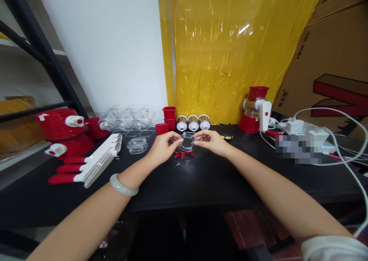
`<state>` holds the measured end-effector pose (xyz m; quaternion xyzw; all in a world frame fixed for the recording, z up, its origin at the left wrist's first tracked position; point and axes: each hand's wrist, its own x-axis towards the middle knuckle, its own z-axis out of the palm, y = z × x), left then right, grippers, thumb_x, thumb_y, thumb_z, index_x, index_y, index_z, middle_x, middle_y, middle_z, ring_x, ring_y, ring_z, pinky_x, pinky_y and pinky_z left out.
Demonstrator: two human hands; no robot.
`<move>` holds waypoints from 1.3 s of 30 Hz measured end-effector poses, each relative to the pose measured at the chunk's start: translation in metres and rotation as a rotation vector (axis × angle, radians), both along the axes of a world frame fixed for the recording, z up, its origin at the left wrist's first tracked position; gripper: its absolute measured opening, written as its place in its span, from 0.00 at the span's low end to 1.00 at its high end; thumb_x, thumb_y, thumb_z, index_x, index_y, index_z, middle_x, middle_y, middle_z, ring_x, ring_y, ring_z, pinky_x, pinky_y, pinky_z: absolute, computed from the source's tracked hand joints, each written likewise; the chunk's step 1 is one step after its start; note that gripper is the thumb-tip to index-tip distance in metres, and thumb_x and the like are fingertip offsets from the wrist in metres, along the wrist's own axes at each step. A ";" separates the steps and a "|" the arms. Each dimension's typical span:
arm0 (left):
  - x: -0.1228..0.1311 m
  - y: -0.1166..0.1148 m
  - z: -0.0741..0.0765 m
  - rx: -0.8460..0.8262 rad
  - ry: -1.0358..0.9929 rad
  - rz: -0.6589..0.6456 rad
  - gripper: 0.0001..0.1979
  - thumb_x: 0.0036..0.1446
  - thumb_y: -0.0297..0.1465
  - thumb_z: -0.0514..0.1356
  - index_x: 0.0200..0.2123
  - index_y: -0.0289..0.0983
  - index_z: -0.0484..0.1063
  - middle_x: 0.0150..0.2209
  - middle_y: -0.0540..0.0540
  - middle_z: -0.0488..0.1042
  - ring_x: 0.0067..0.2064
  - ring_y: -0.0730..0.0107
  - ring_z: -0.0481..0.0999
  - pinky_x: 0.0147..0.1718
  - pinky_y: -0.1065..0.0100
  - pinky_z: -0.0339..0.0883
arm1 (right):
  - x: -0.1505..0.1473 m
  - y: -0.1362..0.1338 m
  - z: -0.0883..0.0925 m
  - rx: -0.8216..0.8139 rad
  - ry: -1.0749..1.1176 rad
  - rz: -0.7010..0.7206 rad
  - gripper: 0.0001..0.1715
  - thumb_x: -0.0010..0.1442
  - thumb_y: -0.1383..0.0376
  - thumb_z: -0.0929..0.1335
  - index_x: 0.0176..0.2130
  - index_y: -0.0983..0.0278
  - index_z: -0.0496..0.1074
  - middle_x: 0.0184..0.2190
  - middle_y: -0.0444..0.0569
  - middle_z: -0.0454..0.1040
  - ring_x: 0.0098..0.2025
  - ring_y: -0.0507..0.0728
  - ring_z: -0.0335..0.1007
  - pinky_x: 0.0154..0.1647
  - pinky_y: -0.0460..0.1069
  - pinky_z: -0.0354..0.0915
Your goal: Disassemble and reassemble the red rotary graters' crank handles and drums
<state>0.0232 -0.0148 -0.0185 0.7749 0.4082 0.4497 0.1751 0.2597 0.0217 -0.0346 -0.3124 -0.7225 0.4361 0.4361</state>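
A clear plastic ring (187,149) is held between my two hands, a little above the black table. My left hand (165,146) pinches its left edge between thumb and fingers. On the opposite edge, my right hand (211,142) grips the same ring with its fingertips. Small red plastic pieces (179,155) lie just below the ring, and a few tiny metal pins or screws (187,163) are nearer to me. To the left rests a stack of similar clear rings (137,145).
White handles with red grips (97,161) and red bases (64,130) stand left, near clear housings (126,117). Behind my hands are red hoppers (169,113) and metal grater drums (193,123). An assembled red-and-white grater (253,111), a yellow-and-black tool (227,137) and white cables (339,138) are right.
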 end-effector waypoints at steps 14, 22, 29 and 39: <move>0.007 0.000 -0.006 0.058 -0.034 0.006 0.16 0.55 0.43 0.66 0.40 0.38 0.80 0.44 0.41 0.75 0.43 0.62 0.78 0.35 0.64 0.76 | -0.001 -0.004 0.001 0.719 -0.227 -0.310 0.10 0.57 0.70 0.72 0.40 0.59 0.80 0.38 0.49 0.83 0.41 0.57 0.79 0.46 0.54 0.71; 0.006 0.001 -0.004 0.082 -0.039 0.155 0.11 0.57 0.40 0.66 0.33 0.38 0.81 0.32 0.48 0.72 0.31 0.69 0.74 0.34 0.65 0.72 | -0.010 -0.013 -0.001 0.918 -0.294 -0.252 0.11 0.60 0.63 0.73 0.45 0.60 0.79 0.38 0.50 0.82 0.41 0.58 0.76 0.45 0.54 0.70; 0.004 0.004 -0.005 0.054 -0.102 0.087 0.10 0.60 0.37 0.63 0.37 0.38 0.81 0.38 0.43 0.78 0.40 0.63 0.79 0.43 0.60 0.76 | -0.004 -0.011 0.002 0.662 -0.248 -0.263 0.19 0.65 0.57 0.68 0.53 0.58 0.76 0.51 0.54 0.79 0.53 0.61 0.75 0.58 0.59 0.68; 0.009 0.004 -0.011 -0.162 -0.257 -0.099 0.15 0.58 0.40 0.64 0.41 0.35 0.80 0.42 0.40 0.80 0.40 0.59 0.84 0.36 0.61 0.81 | -0.010 -0.007 -0.004 0.337 -0.163 -0.128 0.18 0.58 0.57 0.73 0.47 0.61 0.81 0.40 0.53 0.83 0.39 0.58 0.80 0.44 0.55 0.75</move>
